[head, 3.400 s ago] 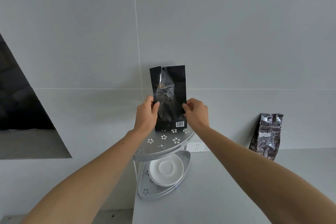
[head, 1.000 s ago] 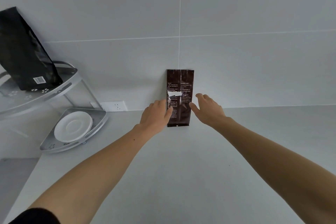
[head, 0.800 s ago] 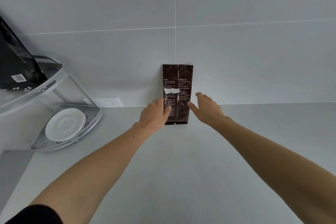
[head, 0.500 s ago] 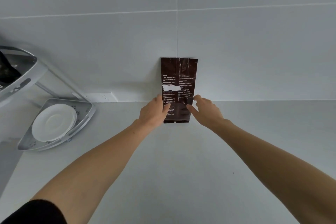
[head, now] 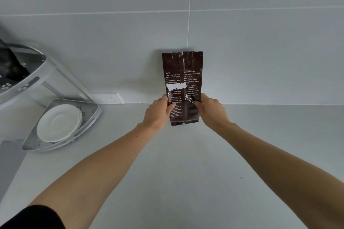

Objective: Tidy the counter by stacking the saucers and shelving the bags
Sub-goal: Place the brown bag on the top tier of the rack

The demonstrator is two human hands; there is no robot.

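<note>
A dark brown foil bag (head: pixel 183 78) with white print stands upright against the tiled wall at the back of the counter. My left hand (head: pixel 158 112) grips its lower left edge and my right hand (head: pixel 211 110) grips its lower right edge. White saucers (head: pixel 59 122) lie stacked on the lower tier of a silver corner rack (head: pixel 89 119) at the left. A black bag (head: pixel 11 67) sits on the rack's upper tier (head: pixel 31 78), mostly cut off by the frame's edge.
A white wall socket (head: pixel 108 98) is set low on the wall between the rack and the brown bag. The grey counter (head: pixel 176 173) stretches toward me and to the right. A darker strip lies at the counter's left edge.
Both hands left the black bag on the upper tier, moved right to the brown bag and closed on its lower edges. The view swung right and down.
</note>
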